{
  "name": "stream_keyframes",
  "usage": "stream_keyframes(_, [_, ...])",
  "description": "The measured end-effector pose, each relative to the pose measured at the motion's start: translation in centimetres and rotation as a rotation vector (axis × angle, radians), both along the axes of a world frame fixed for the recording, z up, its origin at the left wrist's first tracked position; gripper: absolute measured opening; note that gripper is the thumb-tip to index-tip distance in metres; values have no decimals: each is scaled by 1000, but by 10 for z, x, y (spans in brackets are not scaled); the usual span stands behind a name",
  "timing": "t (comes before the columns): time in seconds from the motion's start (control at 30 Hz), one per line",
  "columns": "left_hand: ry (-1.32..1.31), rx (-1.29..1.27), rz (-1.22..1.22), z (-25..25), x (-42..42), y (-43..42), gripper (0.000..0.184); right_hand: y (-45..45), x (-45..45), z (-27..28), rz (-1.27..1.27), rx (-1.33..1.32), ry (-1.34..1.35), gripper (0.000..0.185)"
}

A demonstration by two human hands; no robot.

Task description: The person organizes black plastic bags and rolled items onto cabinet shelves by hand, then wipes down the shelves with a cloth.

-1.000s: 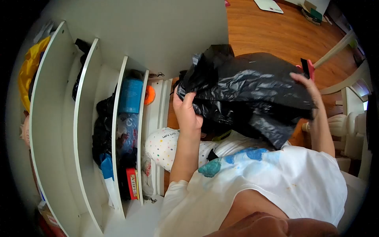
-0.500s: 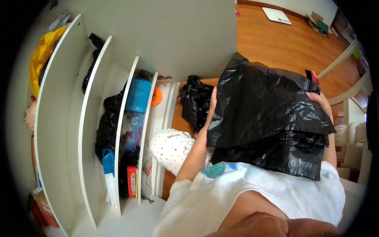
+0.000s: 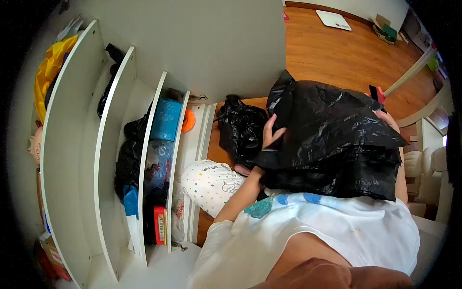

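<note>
A large black plastic bag (image 3: 332, 125), folded and creased in layers, lies across my lap in front of my white shirt. My left hand (image 3: 272, 134) is at its left edge, fingers stretched and thumb apart, touching the plastic; part of the palm and wrist is covered by a fold. At the bag's upper right edge is my right hand (image 3: 388, 119), closed round the plastic, its fingertips partly hidden. Left of the bag, a second, crumpled black plastic bag (image 3: 239, 129) rests on the floor. Below that one sits a white dotted cloth item (image 3: 210, 185) with a puppy print.
A white shelf unit (image 3: 107, 159) stands at my left, holding black bags, a blue box (image 3: 166, 119), an orange ring (image 3: 188, 120) and a red box (image 3: 160, 225). A pale chair (image 3: 423, 159) is close on the right. On the wooden floor lies a white scale (image 3: 333, 20).
My left hand has shifted right onto the bag's side, and its fingers now show spread. The bag has been drawn in lower and more folded. My right hand stays at its edge.
</note>
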State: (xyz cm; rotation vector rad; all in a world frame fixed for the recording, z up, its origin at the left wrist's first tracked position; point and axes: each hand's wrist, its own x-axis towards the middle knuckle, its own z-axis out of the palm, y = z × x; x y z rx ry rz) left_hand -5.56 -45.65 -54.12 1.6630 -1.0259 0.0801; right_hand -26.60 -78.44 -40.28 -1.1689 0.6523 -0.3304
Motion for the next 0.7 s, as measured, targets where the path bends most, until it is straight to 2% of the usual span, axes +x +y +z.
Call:
stream_keyframes(0.07, [-115,-40,31,-31,29,-5,27,-4,2,7,-8,46,-1,35])
stream_keyframes(0.1, [-142,-21,41,-25,39,-6,25,-7,5,18,-5,79,-9,37])
stream_keyframes(0.13, [-113,-15,45,-4,46,-3,24,5,3,36,125,238,-32,23])
stream_keyframes(0.23, [46,-45,56,61,61,7,20,-31,2,10,344,-488,-323,33])
stream_keyframes(0.27, [118,-77,45,81,65,10,19,3,10,45,295,-524,-382,34])
stream_keyframes(0.3, [188,-113,30,101,70,13,18,9,16,53,324,-467,-520,32])
stream_keyframes(0.37, [297,-188,-13,135,76,21,16,7,23,72,316,-581,-354,28])
stream_keyframes(0.4, [334,-220,-40,150,76,26,15,-3,20,69,299,-856,-334,27])
stream_keyframes(0.43, [361,-242,-70,163,74,31,14,-8,16,63,299,-858,-335,27])
stream_keyframes(0.5, [381,-261,-146,179,60,41,13,-18,7,45,178,-1061,-280,25])
stream_keyframes(0.53, [386,-258,-201,181,50,45,12,-21,8,28,87,-1300,-288,25])
stream_keyframes(0.57, [395,-260,-267,181,37,50,12,-27,3,21,86,-1295,-283,25])
stream_keyframes(0.63, [470,-242,-319,162,12,58,14,-8,-4,38,119,28,9,33])
stream_keyframes(0.67, [454,-151,-342,138,10,65,16,27,2,61,220,-59,21,37])
stream_keyframes(0.7, [461,-82,-314,118,-2,69,26,17,-6,40,222,-43,74,38])
